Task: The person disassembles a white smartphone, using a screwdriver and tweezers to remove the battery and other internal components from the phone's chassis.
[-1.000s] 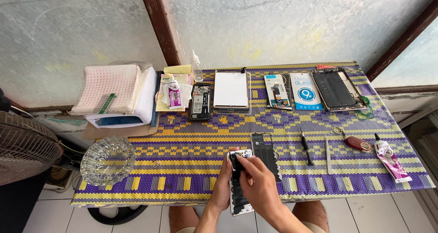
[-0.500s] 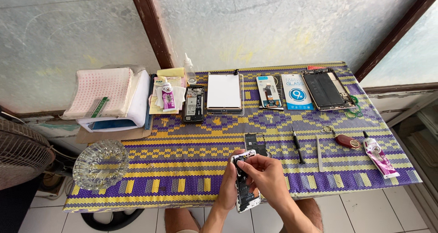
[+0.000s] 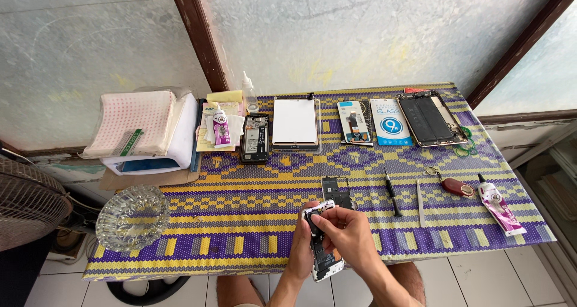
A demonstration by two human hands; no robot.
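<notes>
Two hands: both at the near edge of the counter, on one opened phone.
Phone: white-rimmed, back off, insides showing; held tilted over the counter's near edge, just in front of the black panel.
Left hand: fingers clasped round the phone's left side.
Right hand: fingers pinched at the phone's upper end; whether they grip a small part I cannot tell.
Black panel: flat on the mat, just beyond the phone.
Screwdriver: right of the phone, black handle.
Tweezers: just right of the screwdriver.
Key fob: red, further right of the phone.
Tube: white and pink, far right of the phone.
Glass dish: well left of the phone.
Far row beyond the phone: second open phone, white panel, tablet.
Fan: off the counter, far left of the phone.
</notes>
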